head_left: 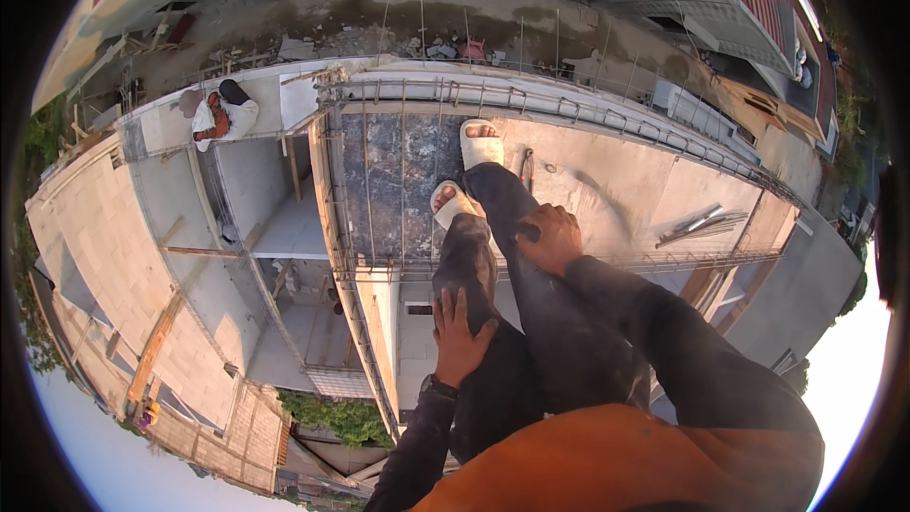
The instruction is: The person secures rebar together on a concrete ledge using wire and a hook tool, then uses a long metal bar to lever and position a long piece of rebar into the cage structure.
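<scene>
Trousers (559, 332), dark and dusty, covered both legs beneath the hands. The left hand (462, 338) lay palm down on the left leg, its fingers spread and pointing far, with a dark watch (439, 386) at the wrist. The right hand (553, 239) bent over the right leg, its arm angling in from the near right; whether it pinched the cloth, I cannot tell. The trouser legs' long axis ran from near to far, leaning left, toward pale sandals (483, 145). Right of these, a hand tool (527, 171) lay on pale boards (607, 156), its long axis roughly near to far.
</scene>
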Demonstrator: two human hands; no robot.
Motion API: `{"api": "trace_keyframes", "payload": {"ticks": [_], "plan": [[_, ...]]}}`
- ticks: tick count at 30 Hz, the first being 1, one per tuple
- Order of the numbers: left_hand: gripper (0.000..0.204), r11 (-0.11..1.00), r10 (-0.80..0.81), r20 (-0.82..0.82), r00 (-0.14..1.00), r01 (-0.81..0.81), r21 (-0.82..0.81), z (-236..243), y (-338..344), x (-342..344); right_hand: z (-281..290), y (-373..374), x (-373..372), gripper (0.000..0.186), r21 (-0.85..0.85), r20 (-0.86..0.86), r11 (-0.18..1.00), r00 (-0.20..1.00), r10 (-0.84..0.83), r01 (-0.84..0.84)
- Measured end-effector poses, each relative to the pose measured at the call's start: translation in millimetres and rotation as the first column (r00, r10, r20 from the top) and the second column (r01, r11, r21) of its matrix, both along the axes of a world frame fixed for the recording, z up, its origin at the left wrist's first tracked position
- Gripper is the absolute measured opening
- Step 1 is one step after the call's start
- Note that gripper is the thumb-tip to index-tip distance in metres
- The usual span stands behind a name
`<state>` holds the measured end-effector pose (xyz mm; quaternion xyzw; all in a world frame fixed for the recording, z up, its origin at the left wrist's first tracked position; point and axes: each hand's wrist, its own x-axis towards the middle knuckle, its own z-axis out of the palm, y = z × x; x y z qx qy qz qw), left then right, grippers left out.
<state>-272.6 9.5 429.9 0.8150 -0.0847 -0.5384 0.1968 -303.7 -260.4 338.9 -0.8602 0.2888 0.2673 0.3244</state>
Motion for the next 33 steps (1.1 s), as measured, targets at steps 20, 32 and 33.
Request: {"api": "trace_keyframes", "payload": {"ticks": [20,32,33], "plan": [[0.089,0.934,-0.357,0.021,0.934,0.356,0.039,-40,-17,-51,88,-85,-227,0.059,-0.113,-0.101,0.744,0.737,-0.668,0.659],[0.084,0.84,-0.528,0.126,0.84,0.493,0.228,-41,-124,-117,54,-165,-559,0.062,-0.305,-0.296,0.32,0.23,-0.927,0.897],[0.085,0.824,-0.541,0.102,0.835,0.501,0.266,-37,-140,-126,34,-182,-577,0.063,-0.272,-0.318,0.286,0.195,-0.928,0.919]]}}
